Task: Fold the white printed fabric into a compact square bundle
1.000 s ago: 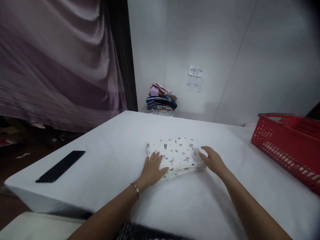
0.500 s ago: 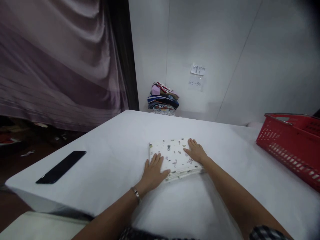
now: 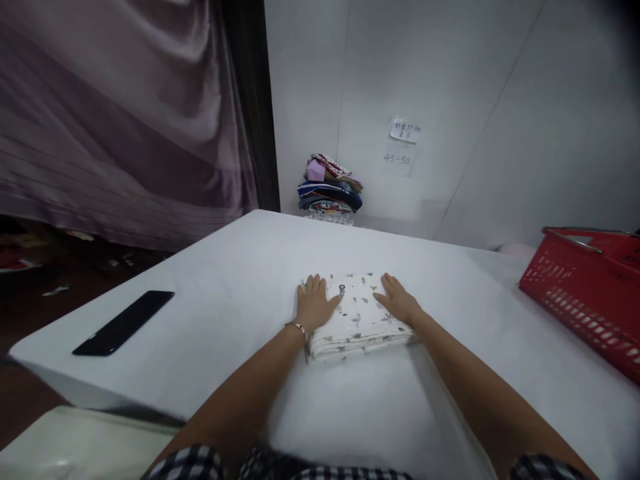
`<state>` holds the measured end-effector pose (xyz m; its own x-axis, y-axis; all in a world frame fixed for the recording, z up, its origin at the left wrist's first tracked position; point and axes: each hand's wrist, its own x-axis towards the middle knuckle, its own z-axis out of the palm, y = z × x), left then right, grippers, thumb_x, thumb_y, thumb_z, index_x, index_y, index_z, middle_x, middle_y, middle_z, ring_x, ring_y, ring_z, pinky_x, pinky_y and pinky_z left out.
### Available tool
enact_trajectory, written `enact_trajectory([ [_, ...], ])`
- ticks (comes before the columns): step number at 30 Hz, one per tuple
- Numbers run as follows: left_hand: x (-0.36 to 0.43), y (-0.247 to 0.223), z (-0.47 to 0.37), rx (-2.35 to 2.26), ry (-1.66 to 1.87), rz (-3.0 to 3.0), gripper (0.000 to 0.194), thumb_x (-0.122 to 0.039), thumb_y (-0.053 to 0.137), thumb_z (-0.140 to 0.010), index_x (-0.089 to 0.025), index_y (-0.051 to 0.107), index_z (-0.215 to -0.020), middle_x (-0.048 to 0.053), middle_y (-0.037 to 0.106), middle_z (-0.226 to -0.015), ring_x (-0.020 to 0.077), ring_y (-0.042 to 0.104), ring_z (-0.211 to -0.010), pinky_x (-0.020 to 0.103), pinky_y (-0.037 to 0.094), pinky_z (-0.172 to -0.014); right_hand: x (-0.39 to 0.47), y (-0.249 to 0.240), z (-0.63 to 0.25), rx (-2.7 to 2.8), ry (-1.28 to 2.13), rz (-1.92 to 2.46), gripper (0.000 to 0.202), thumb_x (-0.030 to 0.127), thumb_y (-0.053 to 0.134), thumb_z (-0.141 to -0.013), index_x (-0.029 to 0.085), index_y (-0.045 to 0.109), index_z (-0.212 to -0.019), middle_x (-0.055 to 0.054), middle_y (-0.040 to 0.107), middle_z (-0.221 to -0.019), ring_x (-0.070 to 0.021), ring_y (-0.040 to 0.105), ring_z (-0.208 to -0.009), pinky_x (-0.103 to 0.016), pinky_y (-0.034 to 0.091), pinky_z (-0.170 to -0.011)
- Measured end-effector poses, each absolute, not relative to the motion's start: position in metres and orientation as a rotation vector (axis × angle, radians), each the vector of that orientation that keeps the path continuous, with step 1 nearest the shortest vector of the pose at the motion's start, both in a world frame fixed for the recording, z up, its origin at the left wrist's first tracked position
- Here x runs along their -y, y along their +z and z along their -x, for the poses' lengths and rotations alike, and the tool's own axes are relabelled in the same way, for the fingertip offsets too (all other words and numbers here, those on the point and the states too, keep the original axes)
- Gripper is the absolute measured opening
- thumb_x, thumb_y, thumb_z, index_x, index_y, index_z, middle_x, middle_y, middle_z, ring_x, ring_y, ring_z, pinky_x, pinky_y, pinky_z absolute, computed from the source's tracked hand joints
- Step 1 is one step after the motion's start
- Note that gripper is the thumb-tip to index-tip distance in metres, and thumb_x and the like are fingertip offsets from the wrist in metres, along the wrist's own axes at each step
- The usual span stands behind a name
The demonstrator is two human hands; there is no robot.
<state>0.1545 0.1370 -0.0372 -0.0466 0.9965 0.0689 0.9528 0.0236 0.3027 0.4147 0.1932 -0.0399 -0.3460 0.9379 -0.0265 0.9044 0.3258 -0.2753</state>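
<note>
A folded white cloth point(image 3: 357, 320) with small printed figures lies on the white table point(image 3: 225, 280), its stacked layers showing along the near edge. My left hand point(image 3: 315, 305) rests flat on its left side, fingers spread and pointing away from me, a bracelet at the wrist. On the cloth's right side lies my right hand point(image 3: 400, 302), palm down with the thumb apart from the fingers. Neither hand grips the cloth.
A black flat phone-like object point(image 3: 124, 323) lies on the table's left part. At the right stands a red basket point(image 3: 585, 287). Behind the table's far edge is a pile of folded fabrics point(image 3: 331, 190). A purple curtain point(image 3: 125, 120) hangs at the left.
My left hand has moved forward along the cloth's left side, from the near left corner towards the far one. My right hand has hardly moved. The view has shifted slightly.
</note>
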Motion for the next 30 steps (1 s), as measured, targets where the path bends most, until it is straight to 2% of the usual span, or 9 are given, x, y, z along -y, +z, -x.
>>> enact_trajectory([
  [7,-0.138,-0.039,-0.155,-2.056,0.459,-2.023,0.081,-0.068,0.022,-0.079,-0.013,0.027,-0.139,0.012,0.011,-0.150,0.0286,0.002,-0.137,0.053,0.006,-0.107,-0.197,-0.043,-0.418,2.437,0.353,1.731,0.080,0.067,0.022,-0.083,0.015,0.015,-0.144,-0.004,0.006,-0.151,-0.0214,0.003,-0.137,-0.038,0.014,-0.111],
  [12,-0.143,-0.034,-0.147,-1.940,0.447,-1.952,0.078,-0.067,0.025,-0.079,-0.017,0.028,-0.137,0.010,0.011,-0.150,0.0292,0.002,-0.137,0.054,0.011,-0.106,-0.199,-0.047,-0.423,2.423,0.337,1.746,0.079,0.067,0.023,-0.082,0.019,0.015,-0.144,-0.003,0.008,-0.150,-0.0222,0.005,-0.137,-0.039,0.013,-0.112],
  [17,-0.139,-0.031,-0.130,-1.770,0.472,-2.078,0.070,-0.060,0.032,-0.081,-0.017,0.030,-0.136,0.010,0.011,-0.150,0.0266,0.003,-0.137,0.047,0.015,-0.107,-0.199,-0.047,-0.425,2.428,0.302,1.748,0.078,0.066,0.024,-0.082,0.018,0.016,-0.144,-0.003,0.009,-0.150,-0.0212,0.007,-0.137,-0.037,0.011,-0.112],
  [19,-0.131,-0.028,-0.123,-1.757,0.546,-2.110,0.066,-0.057,0.033,-0.083,-0.015,0.034,-0.133,0.011,0.014,-0.150,0.0263,0.005,-0.137,0.043,0.018,-0.107,-0.198,-0.046,-0.426,2.427,0.306,1.755,0.078,0.066,0.024,-0.083,0.018,0.016,-0.144,-0.003,0.009,-0.150,-0.0217,0.007,-0.137,-0.038,0.012,-0.112],
  [21,-0.119,-0.025,-0.117,-1.803,0.680,-2.087,0.060,-0.055,0.035,-0.083,-0.014,0.040,-0.128,0.013,0.025,-0.146,0.0266,0.017,-0.134,0.039,0.024,-0.104,-0.197,-0.046,-0.426,2.426,0.315,1.749,0.078,0.066,0.023,-0.083,0.019,0.016,-0.144,-0.003,0.009,-0.150,-0.0227,0.007,-0.137,-0.040,0.013,-0.112],
  [23,-0.103,-0.021,-0.110,-1.874,0.799,-1.986,0.054,-0.055,0.036,-0.083,-0.016,0.048,-0.119,0.012,0.045,-0.132,0.0251,0.041,-0.119,0.035,0.035,-0.093,-0.195,-0.047,-0.426,2.421,0.316,1.736,0.078,0.066,0.024,-0.083,0.019,0.016,-0.144,-0.003,0.009,-0.150,-0.0235,0.008,-0.137,-0.041,0.013,-0.112],
  [25,-0.086,-0.016,-0.105,-1.924,0.810,-1.833,0.048,-0.058,0.038,-0.080,-0.018,0.056,-0.102,0.008,0.061,-0.105,0.0209,0.056,-0.090,0.031,0.042,-0.075,-0.195,-0.048,-0.425,2.412,0.314,1.726,0.077,0.066,0.025,-0.083,0.019,0.017,-0.144,-0.003,0.010,-0.150,-0.0239,0.009,-0.137,-0.041,0.013,-0.112],
  [27,-0.069,-0.012,-0.102,-1.915,0.717,-1.679,0.048,-0.063,0.040,-0.077,-0.019,0.059,-0.078,0.004,0.062,-0.076,0.0167,0.055,-0.065,0.028,0.039,-0.058,-0.196,-0.047,-0.424,2.405,0.321,1.725,0.078,0.065,0.026,-0.083,0.017,0.018,-0.144,-0.004,0.011,-0.150,-0.0240,0.008,-0.137,-0.040,0.012,-0.112],
  [30,-0.052,-0.006,-0.108,-1.771,0.548,-1.522,0.052,-0.067,0.045,-0.071,-0.018,0.052,-0.053,0.001,0.052,-0.050,0.0119,0.043,-0.046,0.026,0.030,-0.046,-0.201,-0.038,-0.425,2.425,0.398,1.725,0.078,0.064,0.028,-0.083,0.015,0.020,-0.143,-0.005,0.011,-0.150,-0.0242,0.009,-0.136,-0.037,0.013,-0.112],
])
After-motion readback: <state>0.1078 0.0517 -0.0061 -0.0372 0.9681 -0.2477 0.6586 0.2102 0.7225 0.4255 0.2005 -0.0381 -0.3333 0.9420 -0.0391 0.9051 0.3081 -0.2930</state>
